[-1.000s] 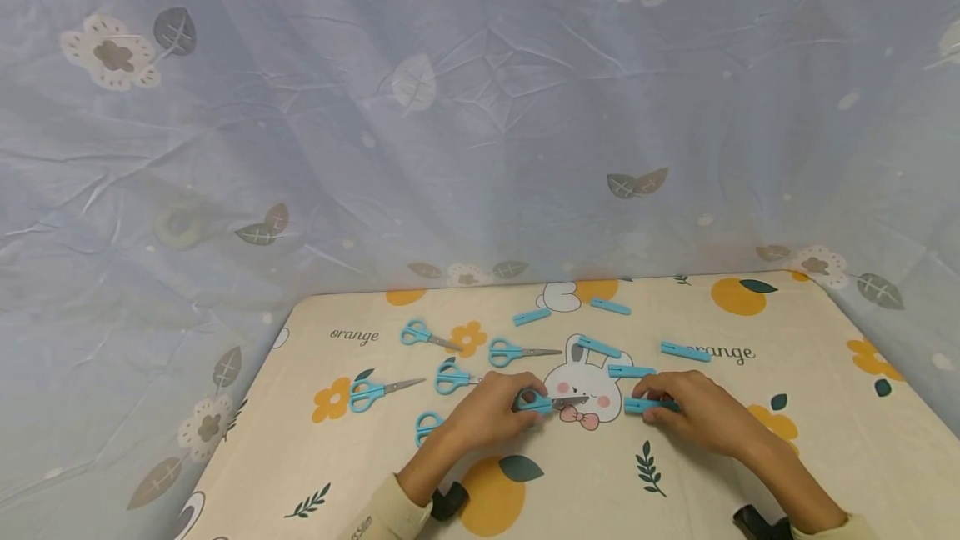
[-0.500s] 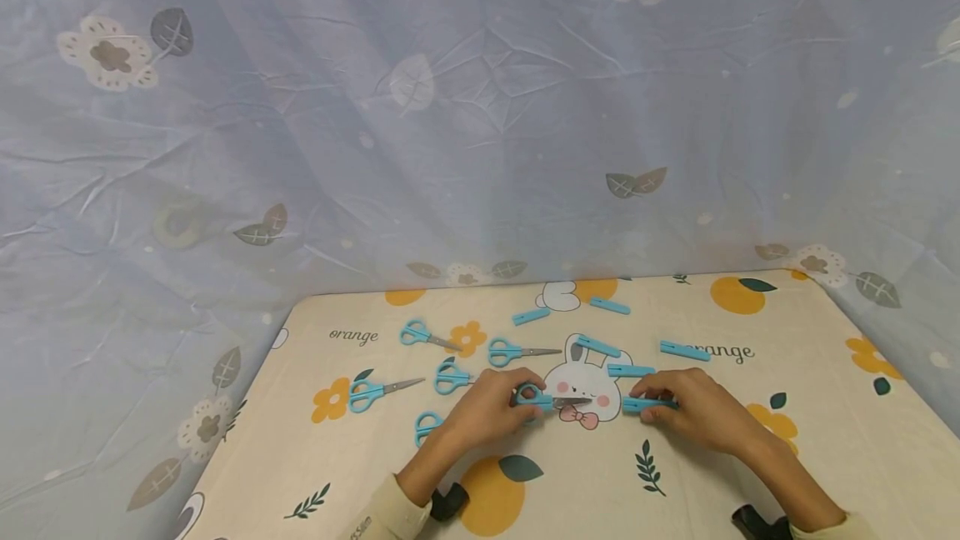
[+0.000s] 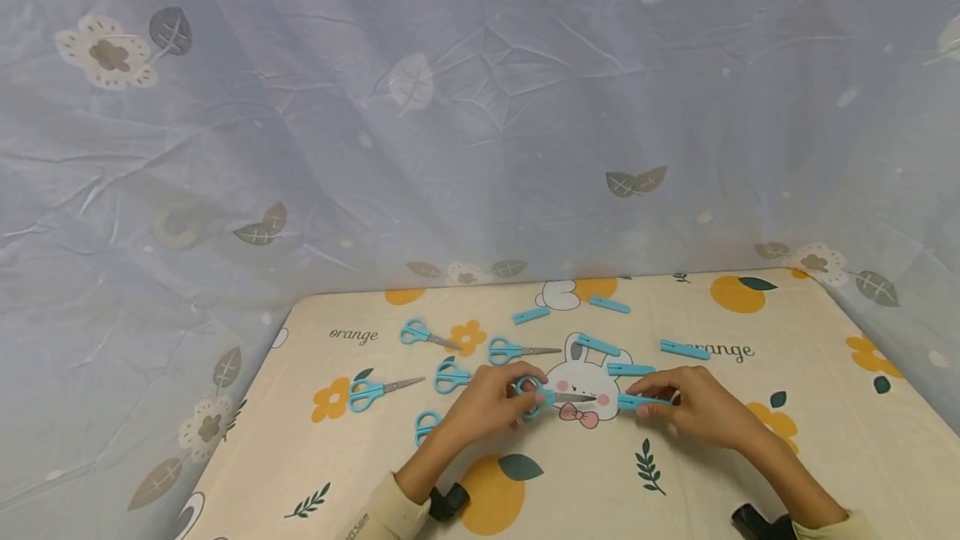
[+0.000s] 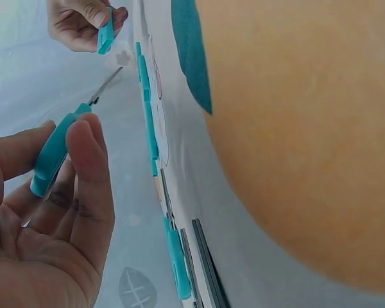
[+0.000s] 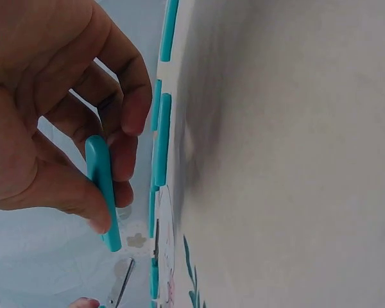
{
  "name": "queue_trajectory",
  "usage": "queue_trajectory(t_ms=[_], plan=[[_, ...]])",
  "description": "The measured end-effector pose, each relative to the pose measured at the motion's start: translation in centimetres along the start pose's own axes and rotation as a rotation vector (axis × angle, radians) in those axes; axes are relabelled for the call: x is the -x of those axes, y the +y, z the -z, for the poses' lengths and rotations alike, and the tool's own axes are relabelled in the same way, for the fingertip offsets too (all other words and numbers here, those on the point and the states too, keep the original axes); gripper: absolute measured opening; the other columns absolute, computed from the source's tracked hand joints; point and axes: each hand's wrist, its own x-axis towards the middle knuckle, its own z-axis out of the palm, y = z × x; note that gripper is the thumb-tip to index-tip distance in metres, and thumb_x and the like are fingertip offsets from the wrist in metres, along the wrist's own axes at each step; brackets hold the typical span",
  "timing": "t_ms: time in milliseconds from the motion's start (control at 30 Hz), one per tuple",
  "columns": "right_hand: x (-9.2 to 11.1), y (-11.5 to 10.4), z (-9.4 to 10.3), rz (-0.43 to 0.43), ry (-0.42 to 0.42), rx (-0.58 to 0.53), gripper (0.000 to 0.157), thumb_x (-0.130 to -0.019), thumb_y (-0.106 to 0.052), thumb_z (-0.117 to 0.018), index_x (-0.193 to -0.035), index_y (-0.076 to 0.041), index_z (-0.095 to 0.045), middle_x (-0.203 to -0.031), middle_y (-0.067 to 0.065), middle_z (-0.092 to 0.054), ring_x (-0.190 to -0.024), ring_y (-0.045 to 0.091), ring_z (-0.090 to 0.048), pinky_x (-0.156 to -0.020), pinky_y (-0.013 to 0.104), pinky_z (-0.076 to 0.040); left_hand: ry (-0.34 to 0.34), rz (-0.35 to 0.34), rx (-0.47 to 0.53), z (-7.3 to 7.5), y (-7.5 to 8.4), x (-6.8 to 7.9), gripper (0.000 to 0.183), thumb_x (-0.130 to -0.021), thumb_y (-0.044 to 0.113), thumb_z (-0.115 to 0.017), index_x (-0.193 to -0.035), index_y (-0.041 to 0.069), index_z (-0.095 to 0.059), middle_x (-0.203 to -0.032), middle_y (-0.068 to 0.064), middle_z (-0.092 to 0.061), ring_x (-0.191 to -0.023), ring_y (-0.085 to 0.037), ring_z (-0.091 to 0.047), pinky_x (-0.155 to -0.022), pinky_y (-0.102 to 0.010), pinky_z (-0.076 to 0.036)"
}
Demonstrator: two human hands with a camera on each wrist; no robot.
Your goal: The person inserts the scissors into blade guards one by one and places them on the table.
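Note:
My left hand [image 3: 491, 398] pinches the blue handles of a pair of scissors [image 3: 546, 397] with thumb and fingers, the metal blades pointing right. In the left wrist view those scissors [image 4: 56, 151] are lifted off the cloth, their tip aimed toward the other hand. Opposite, my right hand [image 3: 693, 405] pinches a blue blade cap [image 3: 637, 401] between thumb and fingers, one end facing the blades. A short gap separates blade tip and cap. The right wrist view shows this cap [image 5: 102, 189] held above the table, the scissors' blades [image 5: 120, 282] below it.
More blue-handled scissors lie on the left: one pair [image 3: 367, 394], another [image 3: 420, 332], a third [image 3: 506, 352], and others partly behind my left arm. Several loose caps lie beyond my hands, among them one near the right [image 3: 685, 349] and one at the back [image 3: 610, 305]. A patterned curtain [image 3: 480, 148] hangs behind.
Both hands have risen slightly, lifting the scissors and the cap. The cap has shifted a little left and the blade tip a little right, narrowing the gap. The other scissors and caps stay put.

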Motion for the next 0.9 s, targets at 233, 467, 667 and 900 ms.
queue_trajectory(t_ms=[233,467,667,900], plan=[[0.1,0.1,0.1,-0.034,-0.018,-0.129,0.023,-0.096,-0.020,-0.081,-0.118,-0.013,-0.082,-0.101,-0.007,-0.079,-0.083,0.000,-0.060,-0.070,0.021,-0.053,0.031,0.011,0.059,0.1,0.1,0.0,0.023,-0.104,0.016,-0.072,-0.125,0.007,-0.076,-0.091,0.000,-0.072,-0.054,-0.010,-0.067,-0.050,-0.025,-0.058],[0.2,-0.2,0.5,-0.121,-0.052,-0.326,0.029,-0.099,-0.016,-0.077,-0.126,-0.007,-0.079,-0.107,0.005,-0.078,-0.084,0.006,-0.058,-0.067,0.022,-0.048,0.046,0.021,0.119,0.2,0.3,0.0,0.023,-0.104,0.016,-0.073,-0.124,0.006,-0.076,-0.090,-0.003,-0.072,-0.065,-0.035,-0.075,-0.049,-0.027,-0.059],[0.2,-0.2,0.9,-0.176,-0.080,-0.418,0.034,-0.099,-0.019,-0.078,-0.129,-0.003,-0.077,-0.102,0.007,-0.070,-0.083,0.011,-0.059,-0.067,0.024,-0.051,0.043,0.033,0.179,0.4,0.6,0.1,0.024,-0.104,0.018,-0.073,-0.124,0.004,-0.076,-0.091,-0.014,-0.074,-0.077,-0.045,-0.077,-0.048,-0.031,-0.060],[0.4,-0.3,1.1,-0.165,-0.130,-0.551,0.039,-0.102,-0.019,-0.075,-0.134,0.004,-0.071,-0.097,0.003,-0.070,-0.075,0.012,-0.058,-0.062,0.028,-0.056,0.023,0.081,0.240,0.5,0.7,0.1,0.025,-0.106,0.017,-0.069,-0.127,0.006,-0.075,-0.091,-0.021,-0.074,-0.082,-0.049,-0.077,-0.048,-0.028,-0.059]])
